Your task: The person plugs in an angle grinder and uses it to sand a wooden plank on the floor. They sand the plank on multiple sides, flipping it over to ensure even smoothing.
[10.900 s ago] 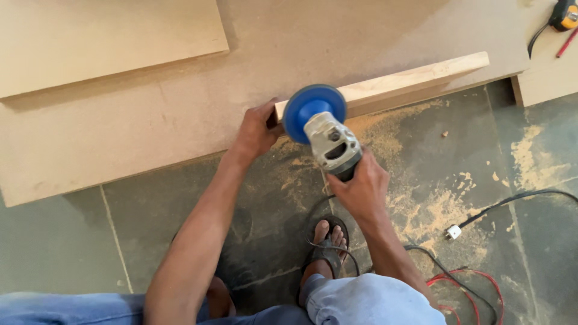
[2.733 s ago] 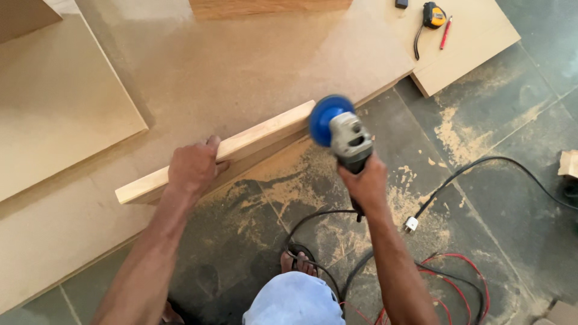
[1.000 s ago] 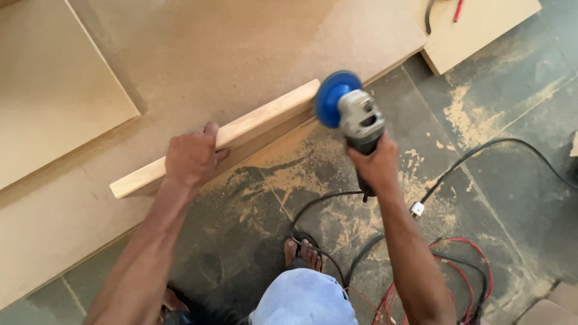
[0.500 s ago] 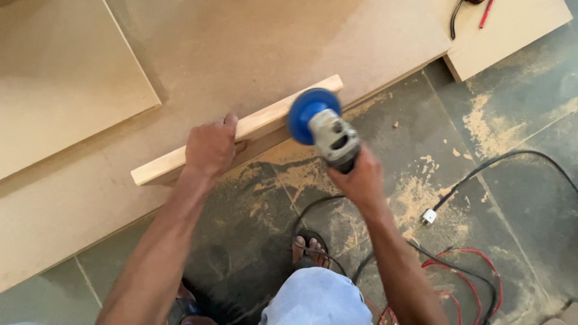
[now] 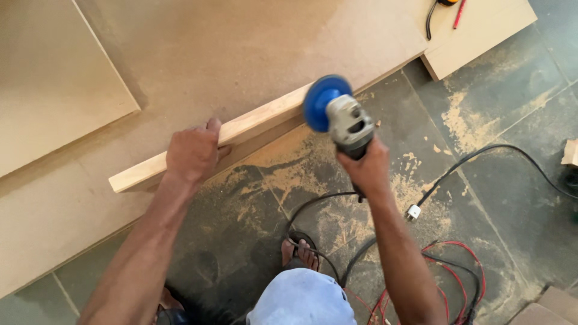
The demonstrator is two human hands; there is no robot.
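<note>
Left hand [image 5: 191, 155] clamps wood strip [image 5: 241, 129]; right hand [image 5: 363, 170] fisted round grinder [image 5: 344, 120] (disc apparently touching strip end).

dark stone floor tiles [image 5: 518, 198] dusted with sawdust [image 5: 463, 123], large brown boards [image 5: 241, 48] lying across them.

Pale yellow-tan wooden strip [image 5: 241, 129] lies on a light brown board [image 5: 253, 54]. At three o'clock of it, a grinder [image 5: 349, 123] has a grey body and bright blue disc [image 5: 320, 101]. Dark grey floor tiles [image 5: 512, 198] carry tan sawdust; red cable [image 5: 463, 265] loops at five o'clock.
</note>
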